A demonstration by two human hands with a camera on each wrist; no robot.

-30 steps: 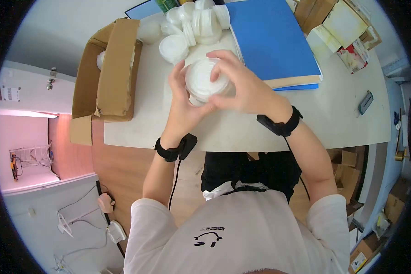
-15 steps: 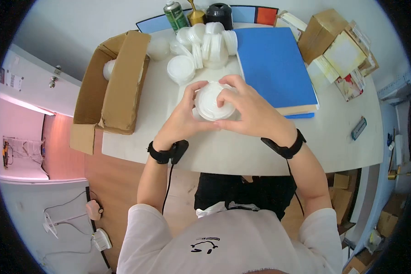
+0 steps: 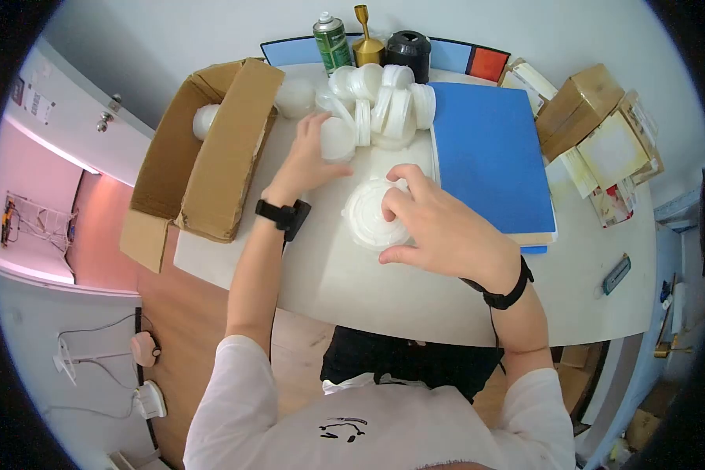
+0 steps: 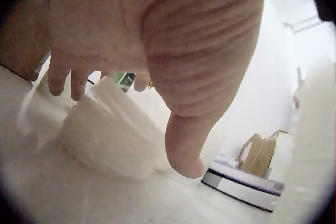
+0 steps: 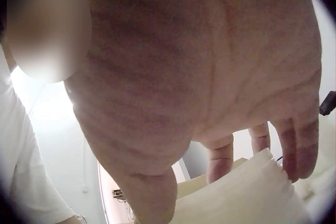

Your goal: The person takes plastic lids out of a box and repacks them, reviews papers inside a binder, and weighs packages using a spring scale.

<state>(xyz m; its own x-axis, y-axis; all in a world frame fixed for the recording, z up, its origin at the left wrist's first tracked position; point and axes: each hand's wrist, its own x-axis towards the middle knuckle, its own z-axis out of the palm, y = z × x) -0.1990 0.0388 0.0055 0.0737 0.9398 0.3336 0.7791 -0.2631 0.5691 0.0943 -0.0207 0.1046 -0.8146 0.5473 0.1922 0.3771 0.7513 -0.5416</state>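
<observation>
On the white table, a stack of round white lidded containers point(image 3: 372, 219) stands before the body. Curled round its right side is my right hand point(image 3: 462, 235), thumb by the near rim and a finger over the lid. The right wrist view shows the pale container wall point(image 5: 241, 195) between thumb and fingers. My left hand point(image 3: 304, 166) is spread over the left edge of another round white container point(image 3: 338, 141), fingers apart. In the left wrist view the left hand point(image 4: 157, 50) hangs by a pale container point(image 4: 113, 137), its thumb away from it; any contact is unclear.
More white containers point(image 3: 395, 113) lie piled at the back. An open cardboard box point(image 3: 231, 149) with a white item inside stands left. To the right are a large blue book-like block point(image 3: 489, 157), small boxes point(image 3: 580, 110) and a teal object point(image 3: 616, 274).
My left hand has let go of the stack and moved away, forward and left, to the containers at the back. My right hand stays at the stack. The head view has shifted.
</observation>
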